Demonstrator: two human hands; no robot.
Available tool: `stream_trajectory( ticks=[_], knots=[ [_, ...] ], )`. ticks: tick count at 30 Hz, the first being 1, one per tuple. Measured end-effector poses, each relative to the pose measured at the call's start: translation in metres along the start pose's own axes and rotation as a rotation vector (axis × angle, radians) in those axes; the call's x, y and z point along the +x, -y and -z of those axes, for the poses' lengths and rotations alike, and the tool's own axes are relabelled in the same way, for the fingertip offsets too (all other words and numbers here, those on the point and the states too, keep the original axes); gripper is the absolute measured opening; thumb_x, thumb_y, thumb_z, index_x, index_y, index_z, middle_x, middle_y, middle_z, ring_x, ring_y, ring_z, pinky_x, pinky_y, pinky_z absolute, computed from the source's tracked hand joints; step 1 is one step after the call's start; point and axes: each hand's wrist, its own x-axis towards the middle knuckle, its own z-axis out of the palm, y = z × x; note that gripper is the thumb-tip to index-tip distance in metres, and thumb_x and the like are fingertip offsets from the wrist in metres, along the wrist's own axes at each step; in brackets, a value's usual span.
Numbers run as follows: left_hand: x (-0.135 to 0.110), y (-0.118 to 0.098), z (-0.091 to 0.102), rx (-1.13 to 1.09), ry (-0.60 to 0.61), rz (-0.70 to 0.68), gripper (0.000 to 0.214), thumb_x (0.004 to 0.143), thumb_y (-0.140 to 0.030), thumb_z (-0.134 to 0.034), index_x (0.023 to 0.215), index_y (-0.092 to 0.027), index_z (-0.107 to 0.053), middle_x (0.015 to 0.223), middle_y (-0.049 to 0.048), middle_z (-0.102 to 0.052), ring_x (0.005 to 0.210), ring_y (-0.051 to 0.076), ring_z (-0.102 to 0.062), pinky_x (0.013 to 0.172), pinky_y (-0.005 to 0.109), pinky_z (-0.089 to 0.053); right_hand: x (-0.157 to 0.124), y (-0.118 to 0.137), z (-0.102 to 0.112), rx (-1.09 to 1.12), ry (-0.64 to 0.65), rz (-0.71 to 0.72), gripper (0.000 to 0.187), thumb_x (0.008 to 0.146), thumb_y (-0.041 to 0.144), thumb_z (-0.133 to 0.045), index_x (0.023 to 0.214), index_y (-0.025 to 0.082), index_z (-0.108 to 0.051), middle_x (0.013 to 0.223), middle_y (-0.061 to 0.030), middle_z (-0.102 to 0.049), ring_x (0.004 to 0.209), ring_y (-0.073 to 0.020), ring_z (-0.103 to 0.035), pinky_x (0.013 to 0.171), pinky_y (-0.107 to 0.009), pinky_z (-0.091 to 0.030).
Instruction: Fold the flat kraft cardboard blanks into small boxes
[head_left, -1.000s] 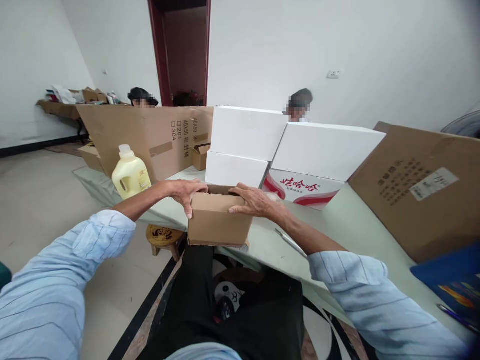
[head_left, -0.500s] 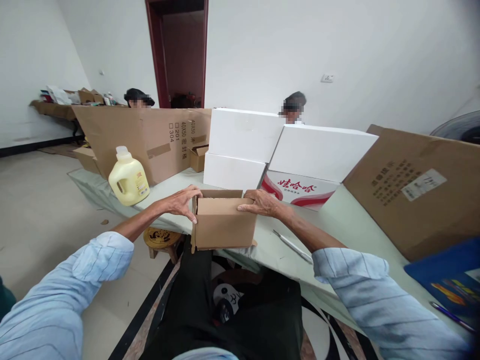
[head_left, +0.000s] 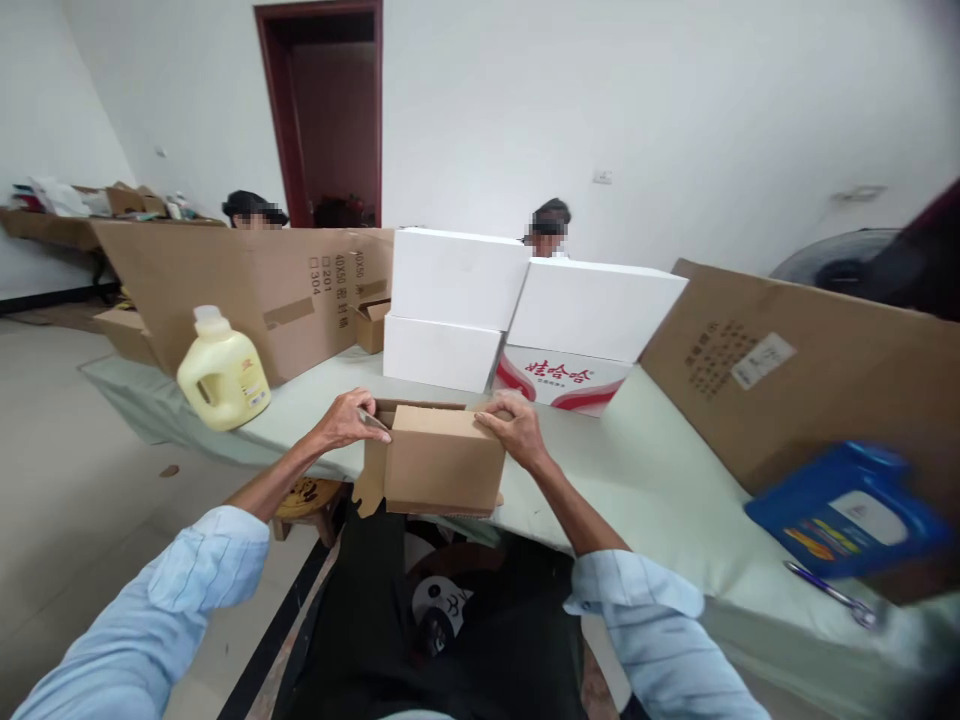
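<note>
A small brown cardboard box (head_left: 444, 465) sits at the table's front edge, above my lap. Its left side flap stands out from the body. My left hand (head_left: 350, 420) pinches that flap near its top, thumb in front. At the box's upper right corner, my right hand (head_left: 516, 424) is closed on the edge with its thumb on the near side. The palm side of both hands and the inside of the box are mostly hidden.
White boxes (head_left: 457, 280) are stacked behind, beside a red-and-white printed carton (head_left: 559, 378). Large cardboard sheets (head_left: 247, 290) stand left and right. A yellow jug (head_left: 225, 375), a blue jug (head_left: 847, 510) and a pen (head_left: 829, 592) are on the table. Two people sit beyond.
The view has turned right, bringing more of the blue jug and pen into sight. My left hand has swung the box's side flap outward. The white knife-like tool no longer shows.
</note>
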Motion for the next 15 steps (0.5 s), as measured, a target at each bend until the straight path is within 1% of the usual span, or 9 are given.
stream_trajectory(
  ticks=[2,4,7,9,10,12,13,15],
  knots=[
    [0.000,0.001,-0.005,0.048,-0.042,0.033,0.055,0.058,-0.056,-0.096,0.073,-0.020,-0.056,0.078,-0.0023,-0.059,0.073,0.016,-0.053,0.068,0.027,-0.038,-0.007,-0.004,-0.001,0.002,-0.025,-0.020,0.034,0.086,0.054,-0.073,0.079,0.021,-0.070,0.087,-0.0052,-0.071,0.086,-0.0232,-0.063,0.082,-0.037,-0.050],
    [0.001,-0.001,-0.005,0.106,-0.038,0.039,0.054,0.059,-0.057,-0.095,0.075,-0.021,-0.060,0.082,-0.0007,-0.062,0.076,0.018,-0.056,0.069,0.028,-0.040,-0.009,-0.006,0.002,-0.002,0.015,-0.026,0.031,0.088,0.051,-0.071,0.081,0.021,-0.072,0.086,-0.0044,-0.071,0.085,-0.0221,-0.063,0.081,-0.036,-0.049],
    [0.003,-0.007,0.000,0.153,0.061,0.056,0.051,0.062,-0.062,-0.092,0.085,-0.022,-0.072,0.100,0.0032,-0.068,0.084,0.021,-0.063,0.071,0.030,-0.045,-0.008,-0.004,0.011,0.003,0.122,-0.011,0.030,0.086,0.051,-0.074,0.082,0.021,-0.076,0.085,-0.0029,-0.070,0.085,-0.0217,-0.063,0.081,-0.035,-0.048],
    [0.006,-0.011,0.005,0.165,0.131,0.074,0.051,0.063,-0.065,-0.090,0.091,-0.024,-0.079,0.110,0.0055,-0.069,0.090,0.024,-0.066,0.074,0.031,-0.048,-0.005,0.000,0.017,0.014,0.219,0.022,0.032,0.083,0.053,-0.079,0.083,0.021,-0.077,0.087,-0.0024,-0.068,0.088,-0.0223,-0.062,0.082,-0.034,-0.047],
    [0.007,-0.013,0.007,0.173,0.160,0.077,0.051,0.062,-0.066,-0.090,0.091,-0.025,-0.082,0.112,0.0061,-0.069,0.093,0.025,-0.067,0.075,0.032,-0.049,-0.004,0.003,0.019,0.030,0.277,0.047,0.034,0.083,0.054,-0.080,0.084,0.021,-0.076,0.090,-0.0023,-0.067,0.090,-0.0224,-0.062,0.082,-0.034,-0.047],
    [0.011,-0.015,0.010,0.194,0.200,0.071,0.049,0.062,-0.067,-0.090,0.088,-0.026,-0.084,0.109,0.0065,-0.070,0.098,0.027,-0.068,0.079,0.033,-0.050,-0.001,0.012,0.024,0.066,0.372,0.104,0.035,0.086,0.055,-0.079,0.085,0.021,-0.073,0.095,-0.0025,-0.067,0.092,-0.0221,-0.062,0.083,-0.034,-0.047],
    [0.012,-0.016,0.011,0.202,0.213,0.066,0.047,0.063,-0.067,-0.089,0.087,-0.026,-0.085,0.106,0.0062,-0.071,0.097,0.028,-0.069,0.080,0.033,-0.050,0.000,0.017,0.025,0.061,0.392,0.135,0.034,0.089,0.054,-0.077,0.086,0.021,-0.071,0.097,-0.0026,-0.067,0.092,-0.0219,-0.062,0.083,-0.033,-0.046],
    [0.014,-0.015,0.013,0.201,0.230,0.048,0.044,0.064,-0.065,-0.089,0.086,-0.027,-0.086,0.101,0.0051,-0.073,0.095,0.027,-0.069,0.080,0.032,-0.050,-0.001,0.027,0.027,-0.035,0.375,0.200,0.030,0.095,0.049,-0.074,0.086,0.021,-0.068,0.094,-0.0029,-0.067,0.092,-0.0223,-0.061,0.082,-0.034,-0.045]
  ],
)
